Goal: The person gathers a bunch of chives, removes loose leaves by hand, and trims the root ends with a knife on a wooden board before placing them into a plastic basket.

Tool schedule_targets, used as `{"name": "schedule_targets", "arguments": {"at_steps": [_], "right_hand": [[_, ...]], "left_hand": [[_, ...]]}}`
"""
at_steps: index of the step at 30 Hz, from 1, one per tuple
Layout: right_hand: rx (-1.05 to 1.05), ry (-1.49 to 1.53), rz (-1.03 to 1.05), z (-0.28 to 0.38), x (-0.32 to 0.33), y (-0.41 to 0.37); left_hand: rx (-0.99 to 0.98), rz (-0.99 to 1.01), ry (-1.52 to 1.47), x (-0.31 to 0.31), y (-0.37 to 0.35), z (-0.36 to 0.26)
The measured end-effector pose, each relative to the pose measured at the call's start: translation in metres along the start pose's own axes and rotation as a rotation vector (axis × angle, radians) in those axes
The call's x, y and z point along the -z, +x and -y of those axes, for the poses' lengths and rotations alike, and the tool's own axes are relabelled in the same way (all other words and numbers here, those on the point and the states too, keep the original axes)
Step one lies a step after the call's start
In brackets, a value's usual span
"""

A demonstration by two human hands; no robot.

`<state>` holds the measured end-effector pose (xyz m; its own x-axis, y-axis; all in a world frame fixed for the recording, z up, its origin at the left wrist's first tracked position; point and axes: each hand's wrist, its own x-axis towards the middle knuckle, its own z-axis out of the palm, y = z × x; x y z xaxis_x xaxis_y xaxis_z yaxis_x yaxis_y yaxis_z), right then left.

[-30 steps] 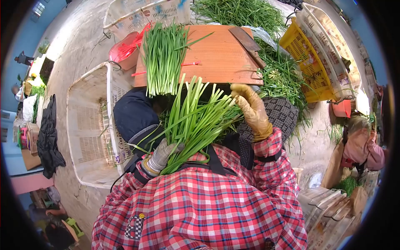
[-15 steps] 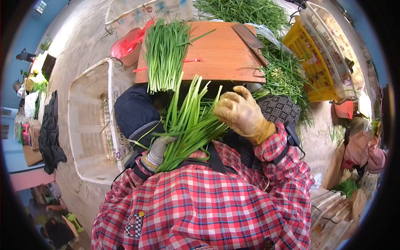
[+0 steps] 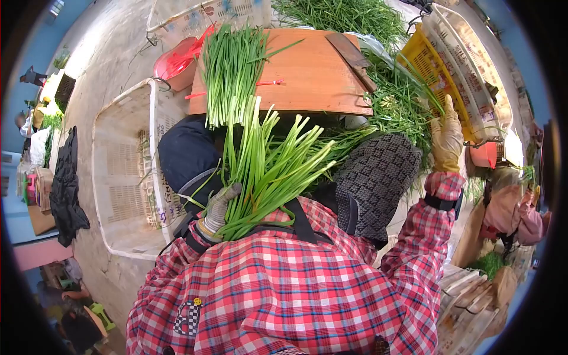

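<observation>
My left hand point(image 3: 218, 212), in a grey knit glove, is wrapped round the lower part of a loose bunch of garlic chives point(image 3: 266, 171) on my lap, pale cut ends fanning away from me. Off to the right, my right hand point(image 3: 447, 139) in a yellowed glove reaches beside the yellow crate. A few long green chive leaves point(image 3: 423, 89) run to its thumb and forefinger, which look closed on them. A neat bundle of chives point(image 3: 235, 74) lies on the wooden board point(image 3: 307, 71), across a red tie point(image 3: 271, 83).
A cleaver point(image 3: 350, 59) lies at the board's right edge. Loose greens point(image 3: 399, 100) heap beyond it, by the yellow crate point(image 3: 429, 65). A white crate point(image 3: 121, 177) stands left; a red basin point(image 3: 174, 62) sits behind it. Other people are at the far edges.
My right hand has moved from above the bunch out to the right, with long leaves now at its fingers. The bunch in my left hand has spread to the right.
</observation>
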<state>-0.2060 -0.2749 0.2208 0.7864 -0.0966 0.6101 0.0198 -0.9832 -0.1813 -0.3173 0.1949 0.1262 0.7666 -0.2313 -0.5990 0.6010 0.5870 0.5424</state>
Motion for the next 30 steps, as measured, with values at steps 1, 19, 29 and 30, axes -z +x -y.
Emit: {"name": "schedule_targets", "arguments": {"at_steps": [1,19,29,30], "right_hand": [[0.088,0.184,0.065,0.013,0.003,0.004],[0.490,0.658,0.750,0.180,-0.029,-0.076],[0.516,0.635,0.836,0.182,-0.027,-0.077],[0.417,0.768,0.895,0.181,-0.028,-0.078]], "left_hand": [[0.015,0.025,-0.041,-0.007,-0.002,-0.002],[0.172,0.120,-0.357,0.005,0.008,-0.006],[0.093,0.085,-0.246,0.004,0.008,-0.003],[0.067,0.055,-0.174,0.007,0.008,-0.003]]}}
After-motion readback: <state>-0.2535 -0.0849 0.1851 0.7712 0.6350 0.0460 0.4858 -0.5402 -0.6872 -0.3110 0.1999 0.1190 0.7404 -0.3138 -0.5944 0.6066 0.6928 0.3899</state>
